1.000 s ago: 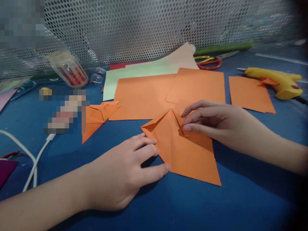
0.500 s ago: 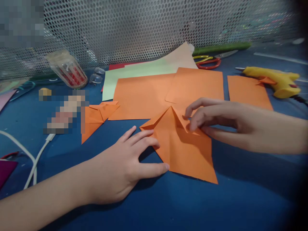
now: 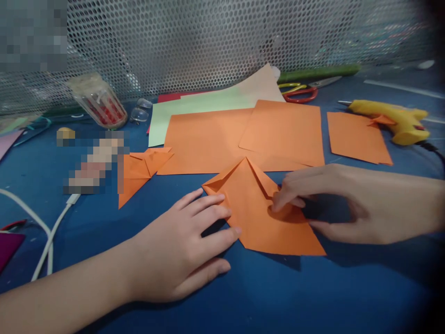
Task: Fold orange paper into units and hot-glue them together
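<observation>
A partly folded orange paper (image 3: 253, 218) lies on the blue table (image 3: 278, 297) in front of me. My left hand (image 3: 181, 246) lies flat with fingers spread, its fingertips pressing the paper's left edge. My right hand (image 3: 333, 204) reaches in from the right, fingers curled, pinching the paper's right flap and lifting its lower right side. The flap's edge under the fingers is hidden.
Flat orange sheets (image 3: 243, 139) and a pale green sheet (image 3: 194, 109) lie behind. Another folded orange piece (image 3: 139, 171) sits left. A yellow glue gun (image 3: 392, 120), red scissors (image 3: 299, 93), a plastic jar (image 3: 99, 99), a white cable (image 3: 48, 232) and a mesh screen (image 3: 208, 41) surround them.
My right hand slid down and right along the paper, from pressing the upper right fold to pinching the right flap. The paper's lower right corner has risen. My left hand stays put.
</observation>
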Demonstrator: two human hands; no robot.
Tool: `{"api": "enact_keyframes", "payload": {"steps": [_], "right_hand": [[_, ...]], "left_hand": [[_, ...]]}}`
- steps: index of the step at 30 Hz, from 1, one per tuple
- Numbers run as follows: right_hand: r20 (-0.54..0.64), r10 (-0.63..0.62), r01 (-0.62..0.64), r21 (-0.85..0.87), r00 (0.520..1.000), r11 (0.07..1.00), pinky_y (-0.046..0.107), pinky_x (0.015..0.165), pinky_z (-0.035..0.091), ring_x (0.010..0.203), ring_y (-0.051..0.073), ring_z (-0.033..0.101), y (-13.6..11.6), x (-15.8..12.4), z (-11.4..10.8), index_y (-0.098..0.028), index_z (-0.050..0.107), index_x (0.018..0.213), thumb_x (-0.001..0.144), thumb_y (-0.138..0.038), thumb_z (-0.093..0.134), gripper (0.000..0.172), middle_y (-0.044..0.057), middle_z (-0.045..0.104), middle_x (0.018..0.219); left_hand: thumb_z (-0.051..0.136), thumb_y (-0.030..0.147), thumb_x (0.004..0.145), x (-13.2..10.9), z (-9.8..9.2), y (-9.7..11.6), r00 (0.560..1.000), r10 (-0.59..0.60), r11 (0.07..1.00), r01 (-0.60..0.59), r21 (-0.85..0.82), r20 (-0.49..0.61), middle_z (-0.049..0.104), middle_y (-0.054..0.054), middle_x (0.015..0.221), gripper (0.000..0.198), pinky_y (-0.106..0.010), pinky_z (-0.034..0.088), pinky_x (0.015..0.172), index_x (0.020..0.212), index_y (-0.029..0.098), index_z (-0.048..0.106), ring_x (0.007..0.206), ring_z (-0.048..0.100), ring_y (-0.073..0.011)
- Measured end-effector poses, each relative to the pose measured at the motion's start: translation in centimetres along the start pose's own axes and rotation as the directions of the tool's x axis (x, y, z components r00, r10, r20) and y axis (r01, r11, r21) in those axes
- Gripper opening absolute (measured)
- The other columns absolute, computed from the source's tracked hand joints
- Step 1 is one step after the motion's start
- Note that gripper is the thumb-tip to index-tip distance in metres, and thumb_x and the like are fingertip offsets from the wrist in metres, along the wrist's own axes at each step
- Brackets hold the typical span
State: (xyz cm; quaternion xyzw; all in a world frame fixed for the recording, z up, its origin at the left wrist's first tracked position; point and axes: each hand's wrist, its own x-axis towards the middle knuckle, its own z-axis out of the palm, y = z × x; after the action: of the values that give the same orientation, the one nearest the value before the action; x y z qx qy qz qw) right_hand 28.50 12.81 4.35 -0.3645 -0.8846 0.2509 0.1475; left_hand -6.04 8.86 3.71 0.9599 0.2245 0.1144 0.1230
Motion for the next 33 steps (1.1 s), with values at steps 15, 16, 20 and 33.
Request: {"api": "enact_keyframes", "payload": {"steps": [15,16,20,33], "right_hand": [[-0.107,0.168,-0.146,0.188,0.98,0.971,0.029,0.047,0.038,0.049,0.014,0.047,-1.9,2.4,2.4,-0.026,0.059,0.067,0.1,-0.082,0.065,0.065,-0.003,0.055,0.057],[-0.115,0.184,-0.161,0.184,0.976,0.97,0.03,0.047,0.037,0.049,0.014,0.046,-2.1,2.4,2.5,-0.026,0.059,0.066,0.099,-0.082,0.065,0.066,-0.003,0.055,0.057],[-0.12,0.263,-0.237,0.199,0.957,0.951,0.031,0.049,0.039,0.052,0.016,0.05,-2.3,2.4,2.7,-0.027,0.067,0.072,0.094,-0.084,0.071,0.061,-0.002,0.059,0.06],[-0.247,0.357,-0.28,0.296,0.901,0.913,0.032,0.047,0.042,0.053,0.016,0.051,-2.3,2.7,4.0,-0.027,0.081,0.081,0.08,-0.097,0.074,0.07,0.0,0.06,0.06]], "left_hand": [[0.051,0.01,0.117,0.3,0.3,0.7,0.975,0.139,0.989,-0.144,-0.019,-0.173,0.085,-0.016,0.134,0.031,-0.035,0.055,0.127,0.137,0.003,0.074,0.13,0.08,-0.0246],[0.051,0.011,0.117,0.3,0.3,0.7,0.98,0.127,0.991,-0.133,-0.031,-0.155,0.084,-0.016,0.136,0.032,-0.036,0.055,0.127,0.14,0.004,0.072,0.13,0.08,-0.025],[0.049,0.014,0.118,0.1,0.2,1.1,0.995,0.077,0.996,-0.08,-0.047,-0.06,0.082,-0.014,0.14,0.035,-0.041,0.056,0.125,0.145,0.009,0.071,0.135,0.076,-0.0284],[0.044,0.009,0.114,0.2,-0.2,1.6,0.994,0.018,0.992,-0.005,-0.123,0.104,0.073,-0.011,0.159,0.046,-0.047,0.049,0.129,0.155,0.013,0.065,0.153,0.063,-0.0314]]}}
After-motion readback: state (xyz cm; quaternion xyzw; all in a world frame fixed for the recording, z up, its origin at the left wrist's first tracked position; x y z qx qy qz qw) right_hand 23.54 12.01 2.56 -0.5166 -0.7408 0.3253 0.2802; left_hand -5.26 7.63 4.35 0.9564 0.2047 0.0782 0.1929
